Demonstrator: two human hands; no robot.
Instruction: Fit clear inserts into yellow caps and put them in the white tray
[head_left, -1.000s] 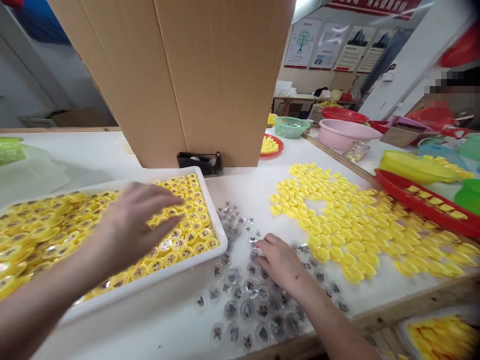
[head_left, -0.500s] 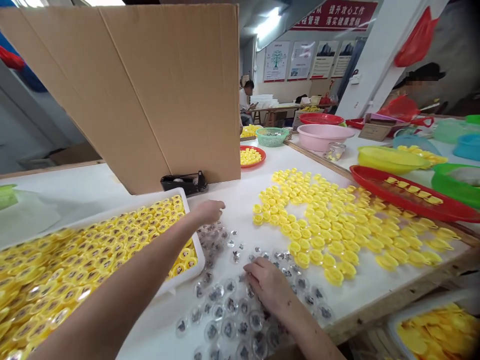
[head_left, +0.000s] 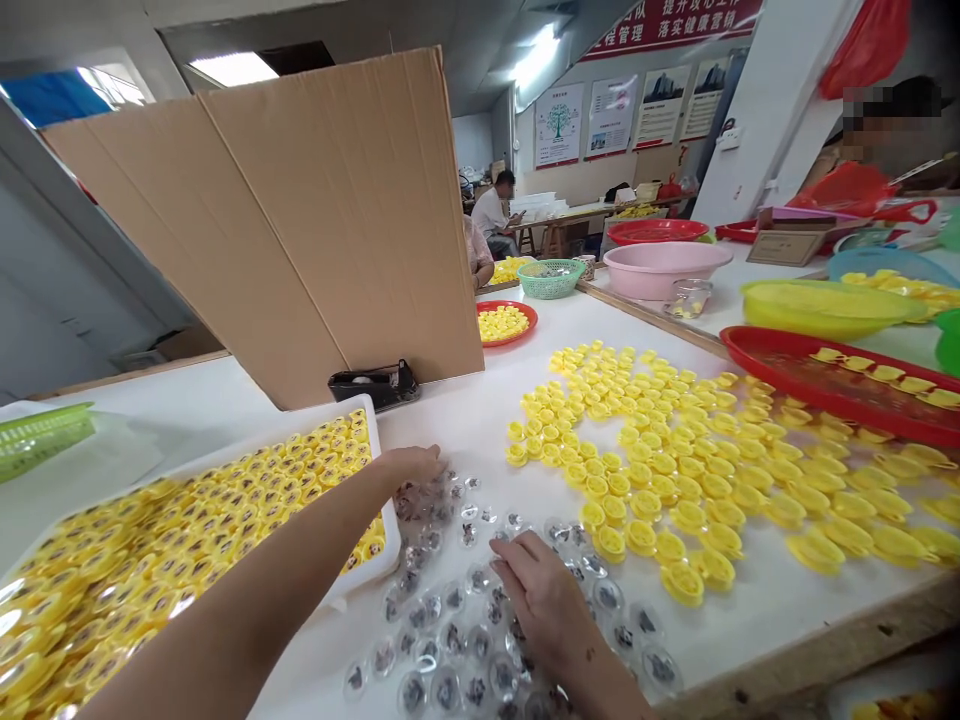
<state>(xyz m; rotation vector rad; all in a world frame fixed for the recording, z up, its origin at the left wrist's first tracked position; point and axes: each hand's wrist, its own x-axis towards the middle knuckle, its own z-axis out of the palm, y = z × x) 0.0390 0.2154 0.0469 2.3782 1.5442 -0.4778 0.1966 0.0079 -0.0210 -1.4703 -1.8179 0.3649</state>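
The right hand (head_left: 544, 595) curls over clear discs (head_left: 445, 688) strewn near centre on a white table (head_left: 484, 430), fingertips drawn close; whether it pinches one cannot be told; the left hand (head_left: 411, 466), its grip indiscernible, extends past a white tray (head_left: 391, 540) at left; yellow pieces (head_left: 684, 580) spread at right.

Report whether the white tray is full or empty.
Full: yellow pieces cover the visible floor of the white tray, heaped toward its near-left end.
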